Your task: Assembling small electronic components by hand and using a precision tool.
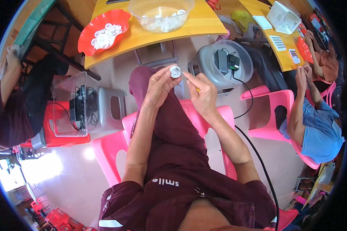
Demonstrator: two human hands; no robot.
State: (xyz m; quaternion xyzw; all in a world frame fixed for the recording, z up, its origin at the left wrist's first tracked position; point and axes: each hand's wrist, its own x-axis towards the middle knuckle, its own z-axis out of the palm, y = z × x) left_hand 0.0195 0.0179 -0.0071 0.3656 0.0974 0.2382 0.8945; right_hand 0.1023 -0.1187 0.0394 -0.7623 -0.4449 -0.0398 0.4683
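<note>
My left hand (pixel 160 85) is closed on a small round white plastic part (pixel 175 72), pinching its edge with thumb and fingers. The hollow face of the part is turned up toward me. My right hand (pixel 202 93) is wrapped round a slim tool with a yellow handle (pixel 198 89), most of it hidden by the fingers. Its thin tip meets or nearly meets the right rim of the part; the exact kind of tool cannot be made out. Both hands are held above my lap, in front of the table.
A yellow table (pixel 150 39) bears a red scalloped bowl (pixel 88 30) and a clear bowl (pixel 137 8), both with white parts. Tubs with black adapters stand left and right; a black cable (pixel 254 161) runs at my right. Co-workers sit at both sides, one in blue (pixel 320 131).
</note>
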